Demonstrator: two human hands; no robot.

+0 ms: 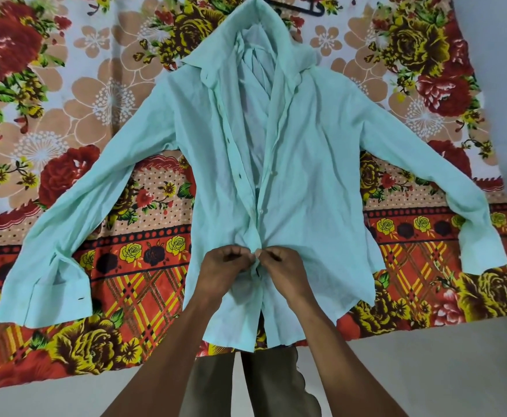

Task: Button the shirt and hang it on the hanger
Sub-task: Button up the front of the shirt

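Note:
A pale mint-green long-sleeved shirt (315, 182) lies face up on a flowered bedsheet, sleeves spread to both sides, collar at the far end. Its front stands open from the collar down to the lower part. My left hand (225, 272) pinches the left placket edge. My right hand (282, 272) pinches the right placket at a small white button, fingertips of both hands touching at the middle. Two more white buttons show above on the right placket. A dark hanger (309, 9) lies beyond the collar, mostly hidden by the shirt.
The flowered red, yellow and beige bedsheet (101, 94) covers the bed. A pale floor strip (427, 371) runs along the near edge, and my legs in dark trousers (264, 383) stand below the shirt hem. A white wall (505, 85) rises at the right.

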